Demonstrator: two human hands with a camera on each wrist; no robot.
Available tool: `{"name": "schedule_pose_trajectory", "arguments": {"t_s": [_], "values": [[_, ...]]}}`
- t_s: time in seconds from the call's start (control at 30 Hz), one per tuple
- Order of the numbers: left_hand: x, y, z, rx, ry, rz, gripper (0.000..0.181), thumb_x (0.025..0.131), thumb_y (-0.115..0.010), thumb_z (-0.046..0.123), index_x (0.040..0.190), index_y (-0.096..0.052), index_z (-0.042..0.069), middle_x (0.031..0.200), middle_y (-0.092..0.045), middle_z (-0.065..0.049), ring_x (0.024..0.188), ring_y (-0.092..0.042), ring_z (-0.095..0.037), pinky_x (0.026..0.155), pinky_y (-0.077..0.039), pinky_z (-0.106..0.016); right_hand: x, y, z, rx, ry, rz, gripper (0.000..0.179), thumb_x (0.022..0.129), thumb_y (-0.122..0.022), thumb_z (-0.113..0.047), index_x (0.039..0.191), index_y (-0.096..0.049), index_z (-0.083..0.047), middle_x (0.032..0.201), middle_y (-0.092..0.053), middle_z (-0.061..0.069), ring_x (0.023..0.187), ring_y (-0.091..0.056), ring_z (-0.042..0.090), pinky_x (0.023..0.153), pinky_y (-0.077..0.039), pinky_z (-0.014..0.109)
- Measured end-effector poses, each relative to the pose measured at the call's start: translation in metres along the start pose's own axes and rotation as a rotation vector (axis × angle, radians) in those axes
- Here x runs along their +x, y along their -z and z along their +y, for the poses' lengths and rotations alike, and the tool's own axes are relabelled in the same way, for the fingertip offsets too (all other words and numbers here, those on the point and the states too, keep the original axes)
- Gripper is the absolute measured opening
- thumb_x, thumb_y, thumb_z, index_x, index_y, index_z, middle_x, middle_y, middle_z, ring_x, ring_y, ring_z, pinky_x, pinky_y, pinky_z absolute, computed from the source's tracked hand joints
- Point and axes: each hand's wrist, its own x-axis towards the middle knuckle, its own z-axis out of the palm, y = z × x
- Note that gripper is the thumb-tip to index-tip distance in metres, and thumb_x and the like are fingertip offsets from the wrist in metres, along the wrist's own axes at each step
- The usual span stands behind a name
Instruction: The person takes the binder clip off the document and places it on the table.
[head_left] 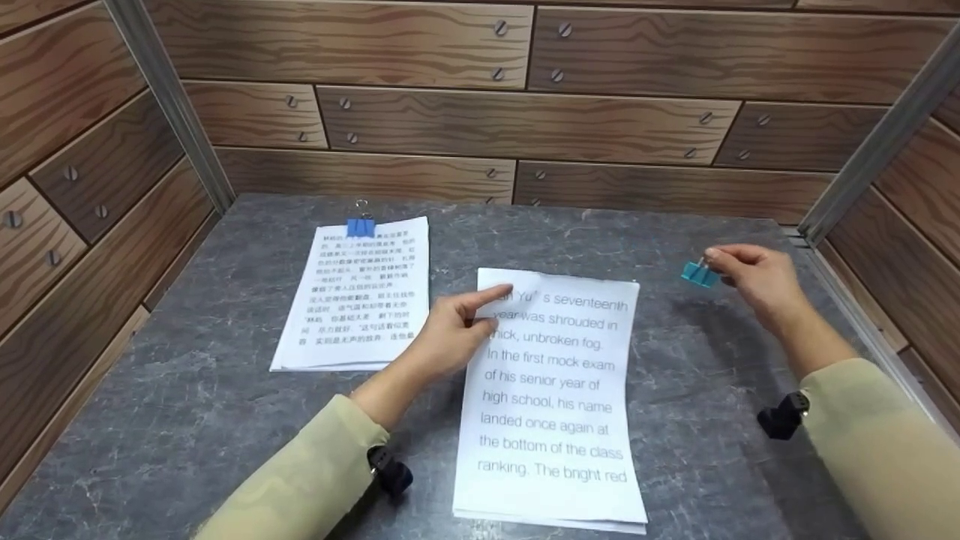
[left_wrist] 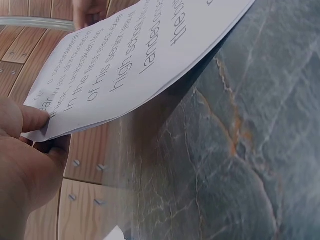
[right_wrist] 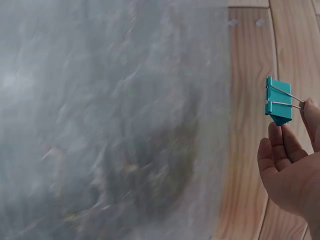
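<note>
The fingers (head_left: 491,298) of the left hand (head_left: 444,341) are closed on the upper left edge of the English-printed stack (head_left: 555,409), one laid across its face and others behind it, as the left wrist view shows. Taking that stack as the landmark, to its left on the surface (head_left: 187,427) lies a second stack (head_left: 360,300), its top edge gripped by a blue clip (head_left: 361,228). The English-printed stack itself lies between the two hands, tilted up from the surface; whether its lower edge touches down cannot be told. To its right, well apart from it, the right hand (head_left: 757,285) pinches a teal clip (head_left: 699,275) by its wire handles, above the surface.

The step in hand looks like steadying the loose sheets with the clip at the ready. The next move would probably call for keeping the edges even, bringing the clip to the top edge and squeezing its handles.
</note>
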Motion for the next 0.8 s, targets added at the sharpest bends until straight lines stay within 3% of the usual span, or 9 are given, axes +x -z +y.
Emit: {"name": "schedule_pose_trajectory", "arguments": {"t_s": [0.4, 0.67, 0.8], "values": [[0.001, 0.0, -0.002, -0.044, 0.029, 0.005, 0.056, 0.101, -0.057, -0.009, 0.151, -0.062, 0.017, 0.123, -0.076, -0.012, 0.09, -0.079, -0.026, 0.069, -0.062, -0.03, -0.003, 0.009, 0.046, -0.137, -0.102, 0.068, 0.058, 0.106, -0.065, -0.043, 0.134, -0.067, 0.007, 0.087, -0.062, -0.033, 0.09, -0.056, -0.008, 0.076, -0.049, 0.014], [0.0, 0.002, -0.004, -0.056, 0.035, 0.002, 0.056, 0.101, -0.056, -0.01, 0.151, -0.061, 0.016, 0.121, -0.077, -0.012, 0.09, -0.079, -0.027, 0.069, -0.062, -0.03, -0.004, 0.01, 0.059, -0.22, -0.168, 0.099, 0.065, 0.104, -0.065, -0.05, 0.137, -0.066, 0.006, 0.091, -0.059, -0.031, 0.12, -0.055, 0.019, 0.084, -0.043, 0.019], [0.0, 0.003, -0.004, -0.064, 0.033, 0.006, 0.056, 0.101, -0.057, -0.01, 0.151, -0.062, 0.015, 0.121, -0.077, -0.013, 0.09, -0.079, -0.027, 0.07, -0.062, -0.03, -0.003, 0.01, 0.063, -0.215, -0.197, 0.084, 0.066, 0.104, -0.065, -0.051, 0.14, -0.066, 0.004, 0.093, -0.059, -0.029, 0.119, -0.055, 0.016, 0.083, -0.044, 0.017]]}}
